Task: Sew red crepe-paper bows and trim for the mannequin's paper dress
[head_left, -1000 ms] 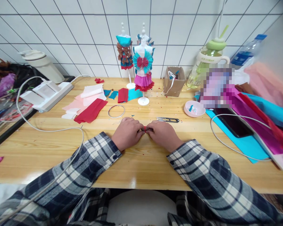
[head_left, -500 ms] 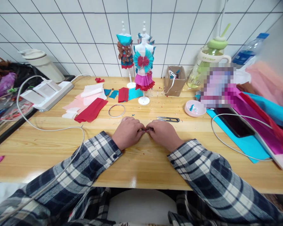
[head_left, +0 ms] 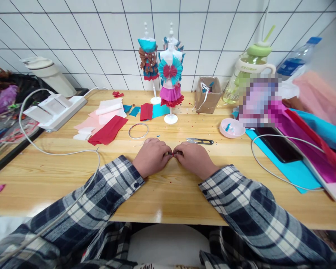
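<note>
My left hand (head_left: 152, 157) and my right hand (head_left: 196, 158) meet fingertip to fingertip above the wooden table. Both are closed in a pinch on a tiny red piece (head_left: 173, 154) that is mostly hidden by the fingers; its kind does not show. Just beyond my right hand lie small thread snips (head_left: 200, 141). Past my left hand a thin wire ring (head_left: 138, 131) rests flat, with a sheet of red crepe paper (head_left: 108, 130) to its left. Farther back, a small white dress form (head_left: 170, 74) wears a blue pleated bow and a pink and red skirt.
A second dressed form (head_left: 148, 59) stands behind, near the tiled wall. On the right are a small cardboard box (head_left: 208, 98), a pink bowl (head_left: 232, 128), a dark phone (head_left: 278, 145) and coloured paper. A power strip (head_left: 57, 112) sits left; its white cable (head_left: 99, 164) crosses my left sleeve.
The whole view has shifted very slightly. Both hands keep the same pinch in the same place.
</note>
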`<state>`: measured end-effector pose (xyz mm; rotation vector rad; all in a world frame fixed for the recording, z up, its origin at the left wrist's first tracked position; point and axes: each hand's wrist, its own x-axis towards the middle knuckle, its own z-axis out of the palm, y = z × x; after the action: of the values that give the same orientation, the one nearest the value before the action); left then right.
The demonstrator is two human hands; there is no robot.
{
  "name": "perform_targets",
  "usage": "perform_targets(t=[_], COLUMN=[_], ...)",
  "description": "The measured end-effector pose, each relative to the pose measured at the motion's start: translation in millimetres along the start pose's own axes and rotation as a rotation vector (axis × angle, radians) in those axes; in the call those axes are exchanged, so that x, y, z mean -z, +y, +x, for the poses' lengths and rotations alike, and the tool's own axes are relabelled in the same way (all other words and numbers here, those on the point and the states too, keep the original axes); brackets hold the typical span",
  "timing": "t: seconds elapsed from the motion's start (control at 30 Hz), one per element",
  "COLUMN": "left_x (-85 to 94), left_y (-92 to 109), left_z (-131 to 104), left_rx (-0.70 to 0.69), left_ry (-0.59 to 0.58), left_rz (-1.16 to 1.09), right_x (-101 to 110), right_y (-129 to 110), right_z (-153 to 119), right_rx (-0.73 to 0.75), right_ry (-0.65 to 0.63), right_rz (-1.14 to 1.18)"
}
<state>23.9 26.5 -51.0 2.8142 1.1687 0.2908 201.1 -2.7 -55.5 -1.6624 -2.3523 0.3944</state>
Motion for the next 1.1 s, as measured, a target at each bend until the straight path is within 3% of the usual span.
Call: perform_targets(t=[0.73, 0.93, 1.1], left_x=[0.2, 3.5, 3.0], left_y=[4.3, 6.7, 6.8], left_z=[-0.3, -4.7, -4.6], left_rx=[0.022, 0.026, 0.038], left_ry=[-0.016, 0.098, 0.12], left_rz=[0.017, 0.024, 0.063], right_x=[-5.0, -3.2, -0.2], right_y=[-1.4, -0.9, -2.8], right_z=[-1.2, -3.1, -4.1], right_rx=[-0.002, 0.057, 0.053], right_ry=[0.015, 0.077, 0.077], right_rz=[-0.04, -0.098, -0.079])
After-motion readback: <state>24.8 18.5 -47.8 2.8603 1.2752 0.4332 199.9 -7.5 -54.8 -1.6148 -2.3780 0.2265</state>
